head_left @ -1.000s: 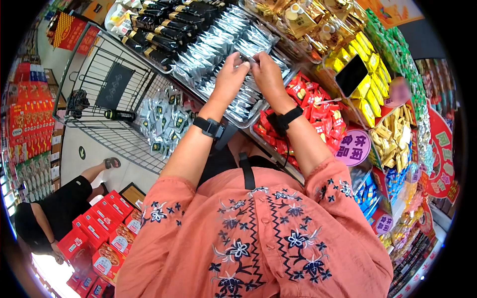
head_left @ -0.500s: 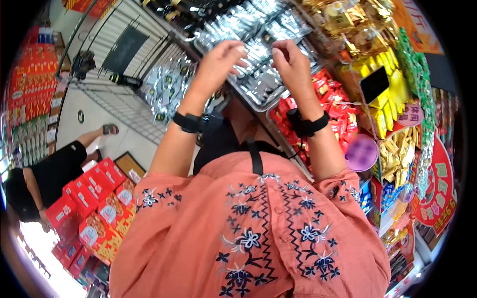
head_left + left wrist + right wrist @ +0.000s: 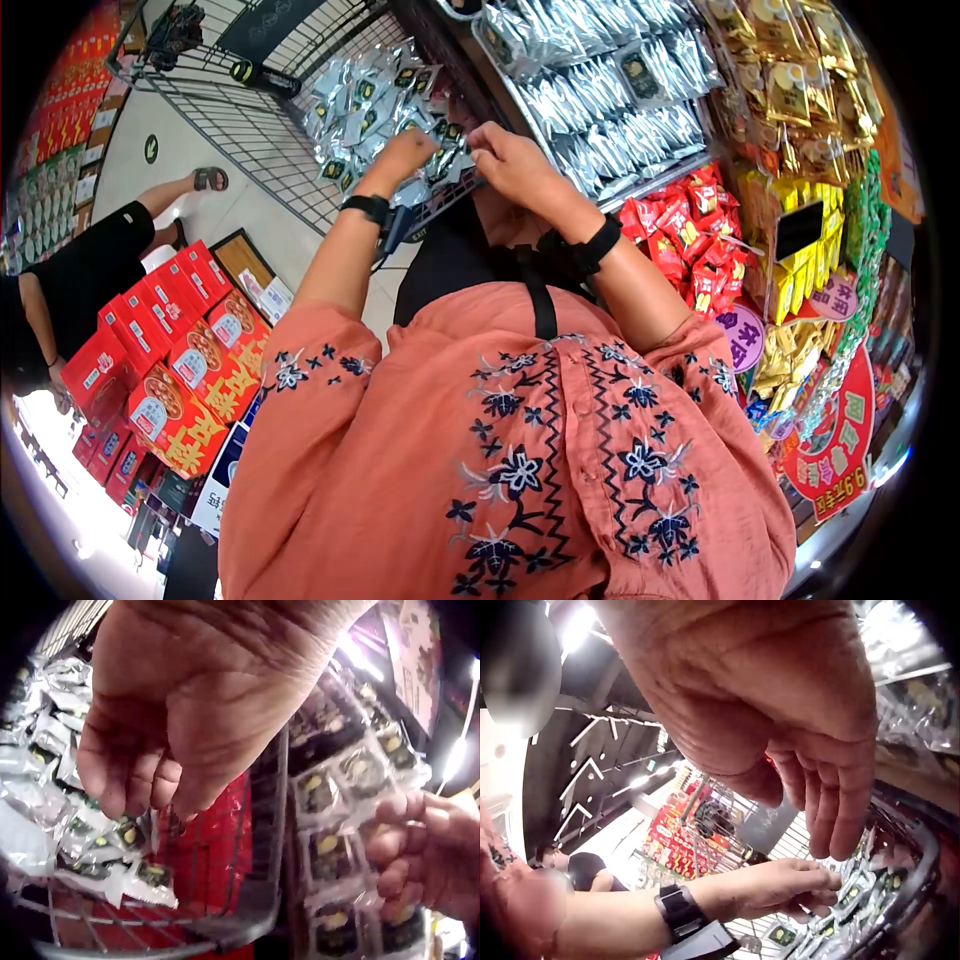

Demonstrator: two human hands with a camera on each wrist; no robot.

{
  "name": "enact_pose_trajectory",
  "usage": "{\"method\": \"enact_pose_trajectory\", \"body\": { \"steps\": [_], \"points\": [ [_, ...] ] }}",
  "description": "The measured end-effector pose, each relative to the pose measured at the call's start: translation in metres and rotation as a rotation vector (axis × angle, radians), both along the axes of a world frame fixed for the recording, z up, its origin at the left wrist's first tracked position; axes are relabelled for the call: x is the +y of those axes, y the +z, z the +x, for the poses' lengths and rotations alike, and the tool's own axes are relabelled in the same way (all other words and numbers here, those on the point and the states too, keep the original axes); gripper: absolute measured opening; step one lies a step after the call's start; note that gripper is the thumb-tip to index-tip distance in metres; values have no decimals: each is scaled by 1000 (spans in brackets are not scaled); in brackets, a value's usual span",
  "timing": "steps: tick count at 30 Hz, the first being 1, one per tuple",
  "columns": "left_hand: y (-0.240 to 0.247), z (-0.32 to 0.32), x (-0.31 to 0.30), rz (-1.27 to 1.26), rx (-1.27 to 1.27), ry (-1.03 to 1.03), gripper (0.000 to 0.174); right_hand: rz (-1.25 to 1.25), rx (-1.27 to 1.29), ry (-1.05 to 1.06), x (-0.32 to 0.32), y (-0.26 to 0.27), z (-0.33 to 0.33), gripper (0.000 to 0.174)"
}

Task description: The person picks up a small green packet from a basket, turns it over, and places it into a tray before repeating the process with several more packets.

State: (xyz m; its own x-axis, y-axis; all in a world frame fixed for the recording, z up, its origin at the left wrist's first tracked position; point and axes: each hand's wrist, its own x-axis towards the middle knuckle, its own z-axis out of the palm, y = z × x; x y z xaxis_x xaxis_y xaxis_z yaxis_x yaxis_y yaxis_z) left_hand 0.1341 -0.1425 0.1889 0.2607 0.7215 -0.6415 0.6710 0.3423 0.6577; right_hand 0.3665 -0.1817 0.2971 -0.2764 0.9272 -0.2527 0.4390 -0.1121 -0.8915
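In the head view, my left hand [image 3: 405,158] is over the near end of the shopping cart, above a heap of silver packets [image 3: 362,108]. The left wrist view shows this hand [image 3: 187,712] with loosely bent fingers and nothing visible in them. My right hand [image 3: 515,170] is between the cart and a tray of silver packets [image 3: 590,110], a short gap from the left. Its fingers hang relaxed and empty in the right wrist view, where the hand [image 3: 780,712] is above the left hand [image 3: 780,889] and the cart's packets [image 3: 855,900].
Red packets [image 3: 685,240] lie right of the tray, with gold packs [image 3: 790,90] and a dark screen [image 3: 799,231] beyond. A black bottle [image 3: 264,78] is in the cart. Red boxes [image 3: 150,320] are stacked at the left, near a person in black [image 3: 85,265].
Both hands have left the tray of silver packets and moved toward the cart, the left now over its heap. The head view has shifted, bringing more of the tray's near part into sight.
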Motion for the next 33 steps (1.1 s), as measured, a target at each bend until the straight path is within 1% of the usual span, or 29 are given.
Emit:
{"method": "enact_pose_trajectory", "body": {
  "steps": [1, 2, 3, 4, 5, 6, 9, 10, 13, 14, 17, 20, 23, 24, 27, 28, 29, 31, 33],
  "points": [
    [-15, 6, -2, 1, 47, -116, 35, -12, -20, 24, -2, -8, 0, 22],
    [-30, 17, -1, 60, 159, -298, 38, -23, -39, 46, -5, -15, 1, 21],
    [-50, 19, -9, 144, 152, -318, 41, -35, -58, 66, -7, -19, 0, 21],
    [-57, 22, -9, 91, 175, -358, 42, -199, -44, 49, -6, -9, -1, 23],
    [-63, 26, -10, 39, 197, -400, 42, -217, -38, 50, -6, -8, -1, 24],
    [-59, 28, -9, 6, 222, -441, 47, -233, -33, 47, -7, -7, 0, 24],
    [-55, 39, -3, -141, 323, -464, 55, -269, -31, 20, -10, -9, 3, 26],
    [-49, 43, 0, -202, 360, -474, 62, -277, -31, 9, -11, -10, 4, 26],
    [-41, 52, -4, -192, 451, -439, 52, -320, 21, -15, -13, -13, 6, 27],
    [-40, 54, -3, -194, 467, -465, 51, -303, 28, -54, -15, -16, 6, 27],
    [-37, 58, -1, -197, 512, -541, 47, -314, 38, -72, -16, -16, 6, 26],
    [-45, 54, -4, -122, 493, -602, 52, -367, 56, -85, -14, -11, 7, 25],
    [-20, 50, -3, -39, 476, -548, 45, -347, 56, -73, -15, -12, 8, 24],
    [-21, 43, -1, -1, 450, -539, 41, -356, 58, -71, -14, -7, 8, 24],
    [-25, 15, 2, 106, 491, -404, 40, -387, 67, -57, -12, 4, 9, 24],
    [4, 6, 11, -36, 382, -306, 41, -403, 71, -46, -11, 2, 10, 24],
    [9, -11, 10, -62, 216, -159, 36, -416, 75, -35, -11, 0, 11, 25],
    [56, -24, 6, -142, -14, 146, 27, -497, 159, -90, -9, 11, 10, 26],
    [91, -35, 0, -187, -298, 346, 20, -571, 265, -134, -6, 22, 8, 29]
  ]
}}
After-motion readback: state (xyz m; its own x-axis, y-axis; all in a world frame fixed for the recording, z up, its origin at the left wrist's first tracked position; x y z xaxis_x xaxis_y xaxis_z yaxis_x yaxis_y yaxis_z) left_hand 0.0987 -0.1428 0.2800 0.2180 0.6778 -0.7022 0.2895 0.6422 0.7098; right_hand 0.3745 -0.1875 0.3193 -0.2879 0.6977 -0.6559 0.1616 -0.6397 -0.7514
